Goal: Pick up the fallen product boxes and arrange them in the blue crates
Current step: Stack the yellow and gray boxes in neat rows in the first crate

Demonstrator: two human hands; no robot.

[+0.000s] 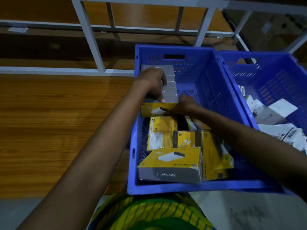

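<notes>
Both arms reach down into the blue crate [216, 186]. At its far left side, a row [169, 87] of boxes stands neatly on edge, grey tops up. The left hand [152, 82] lies over the row with its fingers bent down over the side and its thumb on the front box [149, 112]. It holds the row steady. The right hand [184, 105] is at the right of that front box, and its fingers reach across the yellow face. I cannot tell if it grips the box or only pushes it up against the others. So I think this box is just being added to the row. That part of the job looks done. A lot is left, though. In the near half of the crate, the loose boxes [171, 161] lie in a jumble. Some are flat, some are tipped, and one leans on the rest. They are in the crate, but they are not lined up yet. Just beside it on the right is a second crate [274, 77], and the white boxes [274, 112] in it are heaped up in a mess too. I would say the tidying is less than half done.
</notes>
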